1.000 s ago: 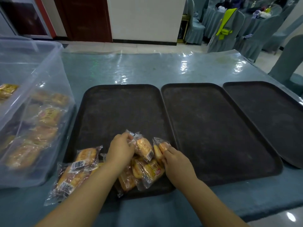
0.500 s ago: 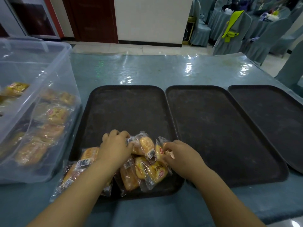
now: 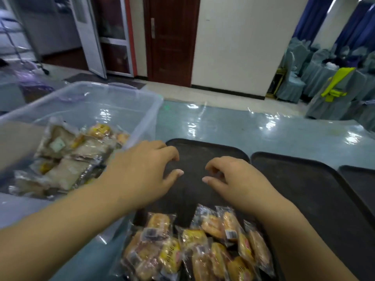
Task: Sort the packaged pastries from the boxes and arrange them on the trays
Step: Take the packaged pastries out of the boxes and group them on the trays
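A heap of clear-wrapped golden pastries (image 3: 194, 244) lies on the near end of the left dark tray (image 3: 205, 147). My left hand (image 3: 142, 175) hovers over the tray's far left part, beside the clear plastic box (image 3: 125, 102), fingers apart and holding nothing. My right hand (image 3: 235, 179) hangs over the middle of the same tray, fingers curled loosely, nothing in it. More wrapped pastries (image 3: 69, 157) lie inside the box. The frame is motion-blurred.
A second dark tray (image 3: 304, 179) lies right of the first and a third tray's corner (image 3: 359, 179) shows at the right edge. The table has a glossy blue-grey cover (image 3: 233, 126). Covered chairs (image 3: 324, 88) stand at the far right, a dark door (image 3: 170, 37) behind.
Both hands have let go of the pastries and lifted away from the heap toward the far end of the tray. My head has turned left and up, bringing the box into view.
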Action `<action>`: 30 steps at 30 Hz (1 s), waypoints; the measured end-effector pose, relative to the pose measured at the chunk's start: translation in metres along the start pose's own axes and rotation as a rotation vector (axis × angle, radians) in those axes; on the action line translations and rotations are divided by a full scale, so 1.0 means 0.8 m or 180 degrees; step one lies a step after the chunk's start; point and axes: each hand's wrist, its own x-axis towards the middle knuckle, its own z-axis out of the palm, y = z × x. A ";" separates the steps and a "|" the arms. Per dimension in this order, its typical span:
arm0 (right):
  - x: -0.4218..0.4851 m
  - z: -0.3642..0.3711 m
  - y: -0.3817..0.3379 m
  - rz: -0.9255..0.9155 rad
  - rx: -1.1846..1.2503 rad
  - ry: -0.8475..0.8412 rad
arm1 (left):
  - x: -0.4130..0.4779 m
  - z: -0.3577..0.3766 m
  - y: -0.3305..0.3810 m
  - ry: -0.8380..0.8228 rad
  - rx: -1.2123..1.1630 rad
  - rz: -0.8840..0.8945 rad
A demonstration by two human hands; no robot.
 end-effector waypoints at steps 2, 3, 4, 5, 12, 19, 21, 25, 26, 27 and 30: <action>0.028 -0.010 -0.027 -0.0139 -0.0117 0.0083 | 0.001 -0.021 -0.032 0.0001 0.0151 0.0024; 0.042 -0.015 -0.041 -0.0189 -0.0149 0.0116 | 0.001 -0.030 -0.050 0.0002 0.0206 0.0025; 0.056 -0.019 -0.055 -0.0229 -0.0173 0.0148 | 0.000 -0.039 -0.069 0.0016 0.0240 0.0028; 0.070 -0.022 -0.070 -0.0256 -0.0196 0.0174 | 0.000 -0.049 -0.088 0.0036 0.0267 0.0036; 0.167 -0.018 -0.176 -0.0306 -0.0323 0.0175 | 0.003 -0.075 -0.255 -0.0292 0.0532 -0.0129; 0.250 0.028 -0.251 -0.0309 -0.0629 -0.0352 | 0.018 -0.050 -0.365 -0.0962 0.0812 -0.0193; 0.270 0.044 -0.258 -0.0216 -0.0790 -0.0683 | 0.028 -0.034 -0.382 -0.1110 0.0826 -0.0193; 0.310 0.072 -0.260 -0.0025 -0.1037 -0.1238 | 0.060 0.002 -0.401 -0.1416 0.0860 -0.0163; 0.319 0.077 -0.258 0.0024 -0.1122 -0.1333 | 0.069 0.010 -0.405 -0.1510 0.0844 -0.0178; 0.329 0.082 -0.256 0.0077 -0.1229 -0.1417 | 0.078 0.019 -0.410 -0.1585 0.0845 -0.0178; 0.360 0.098 -0.245 0.0172 -0.1442 -0.1540 | 0.106 0.043 -0.427 -0.1723 0.0991 -0.0138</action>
